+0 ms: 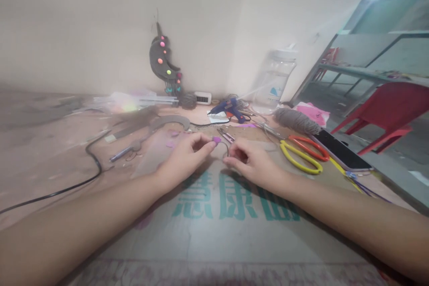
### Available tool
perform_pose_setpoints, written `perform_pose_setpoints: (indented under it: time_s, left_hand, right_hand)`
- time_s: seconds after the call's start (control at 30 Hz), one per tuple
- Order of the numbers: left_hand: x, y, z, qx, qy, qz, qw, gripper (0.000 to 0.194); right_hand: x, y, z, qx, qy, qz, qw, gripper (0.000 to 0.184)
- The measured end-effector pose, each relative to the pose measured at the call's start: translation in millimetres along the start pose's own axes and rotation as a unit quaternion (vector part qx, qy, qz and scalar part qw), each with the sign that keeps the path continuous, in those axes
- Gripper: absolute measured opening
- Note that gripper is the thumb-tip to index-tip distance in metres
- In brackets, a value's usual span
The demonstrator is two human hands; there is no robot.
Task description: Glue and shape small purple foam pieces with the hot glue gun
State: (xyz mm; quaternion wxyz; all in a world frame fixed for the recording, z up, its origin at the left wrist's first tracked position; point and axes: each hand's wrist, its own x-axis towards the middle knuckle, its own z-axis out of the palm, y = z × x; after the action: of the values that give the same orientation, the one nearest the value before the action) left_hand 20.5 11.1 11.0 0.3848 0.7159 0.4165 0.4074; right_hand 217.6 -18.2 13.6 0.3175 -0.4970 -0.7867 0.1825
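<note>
My left hand (187, 154) pinches a small purple piece (216, 140) between thumb and fingertips; whether it is felt or paper I cannot tell. Just to its right, my right hand (254, 161) has thumb and fingers closed on a thin grey strand of yarn (226, 146), which curves up toward the purple piece. Both hands hover over a pale board (208, 241) with green printed characters. Behind them lies a small pointed tool (228, 136), partly hidden by my right hand. Several purple scraps (170, 144) lie left of my left hand.
A blue glue gun (228, 108) stands behind the hands. Scissors (301, 154), a phone (342, 149) and grey yarn (296, 120) lie to the right. A clear bottle (276, 80) and a hanging moon ornament (161, 60) are at the wall. A black cable (67, 190) crosses the left.
</note>
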Motion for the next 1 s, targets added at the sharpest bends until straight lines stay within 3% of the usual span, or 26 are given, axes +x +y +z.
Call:
perform_pose_setpoints:
  time_s: [0.07,0.1,0.17,0.27,0.37,0.47,0.63,0.83,1.0]
  left_hand:
    - [-0.5,0.1,0.4,0.001,-0.004,-0.005,1.000,0.023]
    - [-0.8,0.4,0.6,0.001,-0.005,-0.006,1.000,0.023]
    - [-1.5,1.2,0.8,0.005,-0.012,-0.004,1.000,0.022]
    - [-2.2,2.3,0.9,0.010,-0.023,0.009,1.000,0.021]
    - [-2.4,2.4,0.9,0.012,-0.025,0.011,1.000,0.020]
    - [-2.5,2.2,1.1,0.010,-0.023,0.009,1.000,0.020]
    - [-3.4,3.5,0.9,0.013,-0.024,0.018,0.999,0.019]
    - [-4.1,2.5,0.7,0.008,-0.040,0.004,0.999,0.019]
    - [-4.1,1.5,0.5,0.019,-0.050,0.003,0.999,0.019]
  right_hand:
    - [1.0,1.3,-1.7,0.027,0.076,0.022,0.996,0.029]
    - [1.1,1.1,-2.3,0.064,0.084,0.043,0.993,0.030]
    - [1.2,0.1,-1.5,0.181,0.045,0.091,0.978,0.035]
    - [2.3,-0.2,4.0,0.351,-0.051,0.141,0.924,0.054]
    - [3.5,2.5,9.2,0.409,-0.082,0.151,0.896,0.055]
    - [3.7,7.1,10.3,0.381,-0.059,0.133,0.913,0.041]
    - [2.5,8.4,5.3,0.197,0.023,0.086,0.976,0.026]
    - [1.9,-2.4,-1.7,0.105,0.055,0.090,0.989,0.011]
    - [1.1,-4.8,-3.4,0.076,0.068,0.063,0.993,0.015]
